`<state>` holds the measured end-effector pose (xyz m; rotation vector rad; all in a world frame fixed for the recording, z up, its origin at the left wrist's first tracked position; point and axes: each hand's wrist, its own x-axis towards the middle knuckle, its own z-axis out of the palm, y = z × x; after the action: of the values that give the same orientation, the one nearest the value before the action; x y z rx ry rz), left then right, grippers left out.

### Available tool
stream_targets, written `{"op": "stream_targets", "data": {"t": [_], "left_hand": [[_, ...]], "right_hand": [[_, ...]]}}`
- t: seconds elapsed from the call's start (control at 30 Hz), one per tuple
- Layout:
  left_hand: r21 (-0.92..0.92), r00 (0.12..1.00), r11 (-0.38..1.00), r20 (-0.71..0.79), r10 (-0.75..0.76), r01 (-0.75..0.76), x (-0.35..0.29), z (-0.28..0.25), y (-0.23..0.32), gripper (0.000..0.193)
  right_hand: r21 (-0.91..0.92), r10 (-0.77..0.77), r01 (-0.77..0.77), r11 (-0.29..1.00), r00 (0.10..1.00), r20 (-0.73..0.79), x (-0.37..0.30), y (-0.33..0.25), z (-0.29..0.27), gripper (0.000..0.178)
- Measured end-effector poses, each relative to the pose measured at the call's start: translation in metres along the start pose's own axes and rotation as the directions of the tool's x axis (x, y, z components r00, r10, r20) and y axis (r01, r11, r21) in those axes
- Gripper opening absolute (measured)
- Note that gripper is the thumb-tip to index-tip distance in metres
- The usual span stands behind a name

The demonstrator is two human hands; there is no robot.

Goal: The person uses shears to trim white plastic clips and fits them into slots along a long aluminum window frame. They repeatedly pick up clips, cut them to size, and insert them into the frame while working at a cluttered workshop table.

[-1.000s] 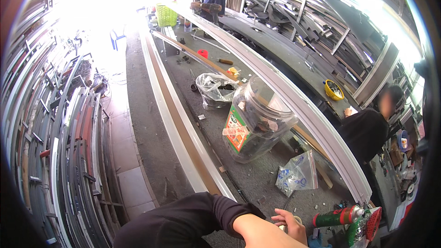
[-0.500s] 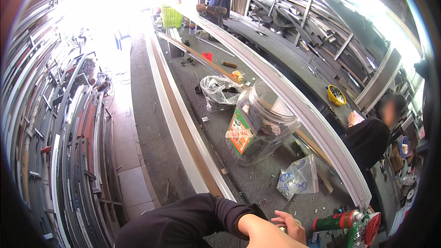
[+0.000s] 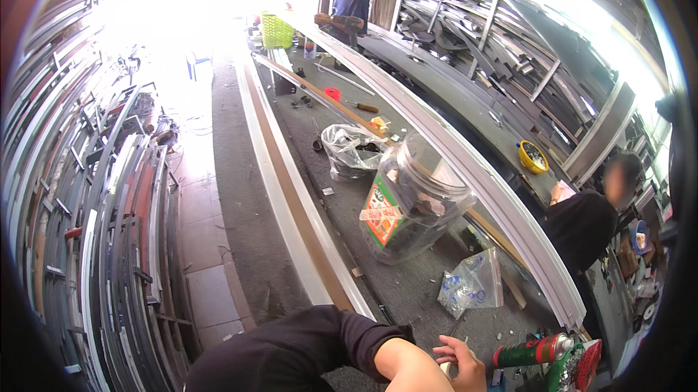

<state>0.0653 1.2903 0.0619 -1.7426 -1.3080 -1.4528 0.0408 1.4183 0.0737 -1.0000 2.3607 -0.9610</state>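
At the lower edge my right hand (image 3: 463, 367) has its fingers bent and pointing left. A small pale thing shows under them, too little of it to name. My left arm, in a dark sleeve (image 3: 298, 345) pushed up to a bare forearm (image 3: 414, 364), crosses a long white profile with a brown strip (image 3: 305, 225) and runs out below; my left hand is out of the picture. Right of my right hand lie a green and red spray can (image 3: 534, 350) and a red and green packet (image 3: 578, 369). Beyond it is a clear zip bag (image 3: 472, 284) of small parts.
A large clear jar (image 3: 414, 203), an open plastic bag (image 3: 352, 151) and a red cup (image 3: 332, 94) stand on the grey bench. A long white profile (image 3: 465, 152) spans the right side. Two people (image 3: 350, 7) work beyond it. Metal lengths fill racks (image 3: 109, 239) both sides.
The view has shifted slightly. My right hand's fingers have lifted and moved apart a little, and my bare forearm has shifted beside it. The things on the bench stay in place.
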Motion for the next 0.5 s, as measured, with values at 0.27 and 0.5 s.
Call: {"op": "stream_targets", "data": {"t": [0.27,0.5], "left_hand": [[0.062,0.998,0.998,-0.061,0.007,-0.003,0.002,-0.003,-0.003,0.041],[0.103,0.991,0.993,-0.112,0.076,-0.064,0.009,0.002,-0.011,0.041]], "right_hand": [[-0.052,0.02,-0.018,0.998,0.999,0.034,0.002,0.025,0.005,0.044],[-0.039,0.037,-0.035,0.999,0.999,0.039,0.009,0.051,0.01,0.043]]}}
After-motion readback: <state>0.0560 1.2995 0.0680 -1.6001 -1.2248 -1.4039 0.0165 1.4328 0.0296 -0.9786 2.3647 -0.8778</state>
